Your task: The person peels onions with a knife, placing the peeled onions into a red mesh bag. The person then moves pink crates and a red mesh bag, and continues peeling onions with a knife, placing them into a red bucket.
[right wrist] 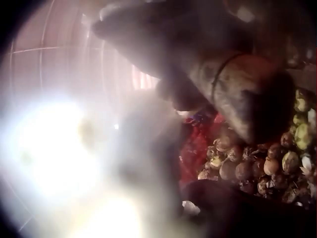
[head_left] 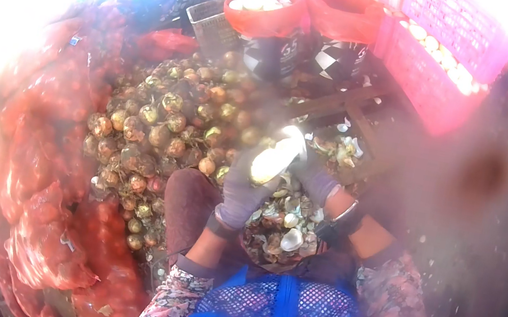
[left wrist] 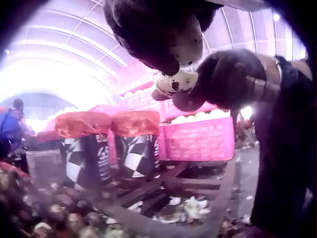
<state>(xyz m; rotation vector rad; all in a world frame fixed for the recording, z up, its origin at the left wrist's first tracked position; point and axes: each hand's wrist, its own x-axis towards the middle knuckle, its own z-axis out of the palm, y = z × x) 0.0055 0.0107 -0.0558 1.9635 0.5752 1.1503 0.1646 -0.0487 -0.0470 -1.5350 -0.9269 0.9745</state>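
Note:
Both hands wear gloves and meet in front of the chest. My left hand [head_left: 245, 187] grips a peeled white onion [head_left: 270, 161], overexposed in the head view. In the left wrist view, the fingers of that left hand [left wrist: 143, 34] curl round the pale onion [left wrist: 189, 44]. Just below it, my right hand [left wrist: 230, 77] pinches a white piece of onion skin [left wrist: 177, 83] with dark spots. From above, the right hand [head_left: 319, 177] is close against the onion's right side. Glare and blur hide most of the work in the right wrist view.
Unpeeled onions [head_left: 166, 116] lie heaped at the left, beside red mesh sacks [head_left: 38, 188]. Peelings [head_left: 283, 225] lie below the hands. Ahead stand two buckets with red liners, one [head_left: 270, 49] holding white onions, and pink crates [head_left: 417, 79]. A wooden frame [left wrist: 148, 188] lies before the buckets.

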